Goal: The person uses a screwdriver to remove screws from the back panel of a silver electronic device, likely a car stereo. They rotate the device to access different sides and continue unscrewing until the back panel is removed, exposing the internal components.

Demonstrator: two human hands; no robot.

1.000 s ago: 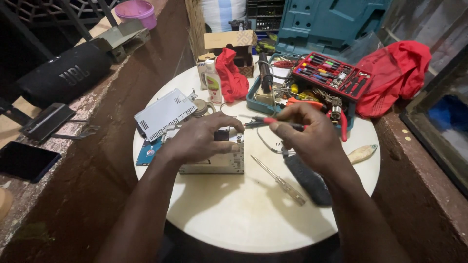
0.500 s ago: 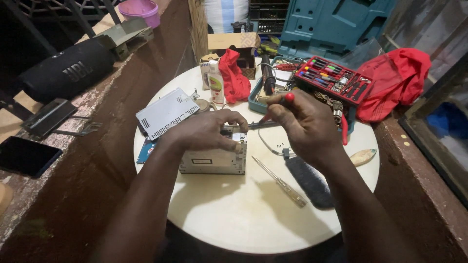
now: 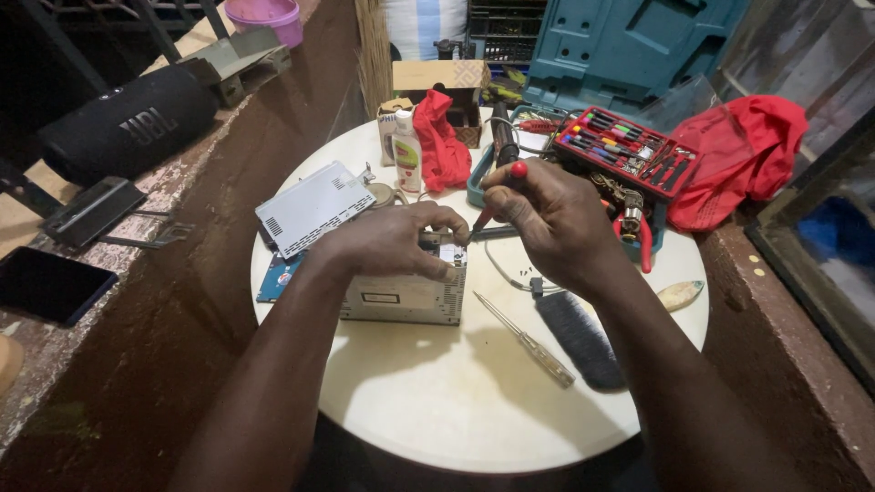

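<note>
The person's left hand (image 3: pixel 392 241) lies flat on top of a grey metal box with small holes in its side (image 3: pixel 406 290), and its fingers (image 3: pixel 437 239) curl down over the far edge to keep the box from moving. The box sits near the middle of the round white table (image 3: pixel 456 410), with its long side running left to right. The right hand (image 3: pixel 547 214) is just beside the box, on its right. Its fingers are closed tight around a small screwdriver with a red round top (image 3: pixel 497 196). The screwdriver leans down and to the left, and its tip points at the top right corner of the box, very near the left fingertips. It is too small to tell if the tip touches the box. So the right hand is the one nearer to that corner. A long screwdriver with a clear handle (image 3: pixel 529 342) and a dark brush (image 3: pixel 579 339) lie on the table near the right arm. A red tray of little tool bits (image 3: pixel 624 150) sits farther back.
</note>
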